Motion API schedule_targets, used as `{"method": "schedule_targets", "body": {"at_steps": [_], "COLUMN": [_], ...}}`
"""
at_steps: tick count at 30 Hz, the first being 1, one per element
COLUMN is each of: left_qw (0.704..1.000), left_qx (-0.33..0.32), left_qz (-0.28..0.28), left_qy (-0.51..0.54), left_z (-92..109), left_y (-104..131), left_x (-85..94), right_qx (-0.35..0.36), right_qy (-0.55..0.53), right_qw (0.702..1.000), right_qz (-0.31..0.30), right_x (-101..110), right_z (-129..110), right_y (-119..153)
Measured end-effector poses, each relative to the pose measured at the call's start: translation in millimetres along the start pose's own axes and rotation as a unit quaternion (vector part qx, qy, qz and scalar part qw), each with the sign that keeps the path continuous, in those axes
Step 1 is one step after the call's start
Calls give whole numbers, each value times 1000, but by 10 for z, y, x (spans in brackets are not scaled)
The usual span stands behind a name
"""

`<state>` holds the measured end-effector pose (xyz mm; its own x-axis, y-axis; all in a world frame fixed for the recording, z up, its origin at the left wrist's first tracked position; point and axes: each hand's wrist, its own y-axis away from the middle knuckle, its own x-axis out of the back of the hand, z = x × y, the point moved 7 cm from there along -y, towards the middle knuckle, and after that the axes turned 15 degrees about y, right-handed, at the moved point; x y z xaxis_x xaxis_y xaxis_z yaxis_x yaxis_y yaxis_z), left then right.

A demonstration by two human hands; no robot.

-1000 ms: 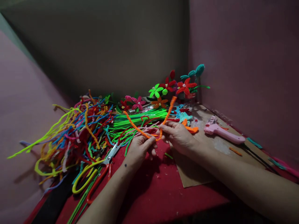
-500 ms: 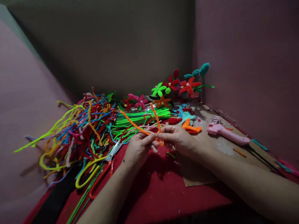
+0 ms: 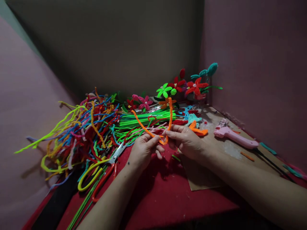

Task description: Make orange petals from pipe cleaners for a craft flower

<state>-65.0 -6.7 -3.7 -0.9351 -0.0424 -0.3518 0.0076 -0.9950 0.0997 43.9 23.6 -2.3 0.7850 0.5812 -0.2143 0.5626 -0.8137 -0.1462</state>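
Two bare hands pinch a bent orange fuzzy stem (image 3: pixel 170 115) over a red-covered bench (image 3: pixel 158 201), beside a tangle of coloured stems (image 3: pixel 83 127)
The left hand (image 3: pixel 141 150) closes thumb and fingers on the stem's low bend, its other fingers loosely curled; the right hand (image 3: pixel 187 139) pinches close by, both ends rising free before a bright green bundle (image 3: pixel 144 120). A hard or uneven twist could kink the wire core, a loose pinch could let the bend spring open, and the left forearm, close to scissors (image 3: pixel 115 156) lying with blades parted, could brush them if it swung outward
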Motion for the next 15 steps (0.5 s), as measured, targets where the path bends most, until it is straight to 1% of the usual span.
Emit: {"method": "schedule_targets", "body": {"at_steps": [6,10,12,15], "left_qw": [1000,1000,999,999], "left_qx": [-12,-15,-8,-20], "left_qz": [-15,-23,-19,-11], "left_qy": [10,-15,-36,-43], "left_z": [-3,-2,-12,9], "left_y": [-14,6,25,41], "left_x": [5,-16,-30,-37], "right_qx": [-13,-12,-10,-23], "right_qy": [10,34,38,55], "right_qw": [1000,999,999,997], "right_qz": [-12,23,33,45], "right_x": [-8,53,74,91], "right_z": [43,67,77,118], "right_y": [-20,-37,-45,-45]}}
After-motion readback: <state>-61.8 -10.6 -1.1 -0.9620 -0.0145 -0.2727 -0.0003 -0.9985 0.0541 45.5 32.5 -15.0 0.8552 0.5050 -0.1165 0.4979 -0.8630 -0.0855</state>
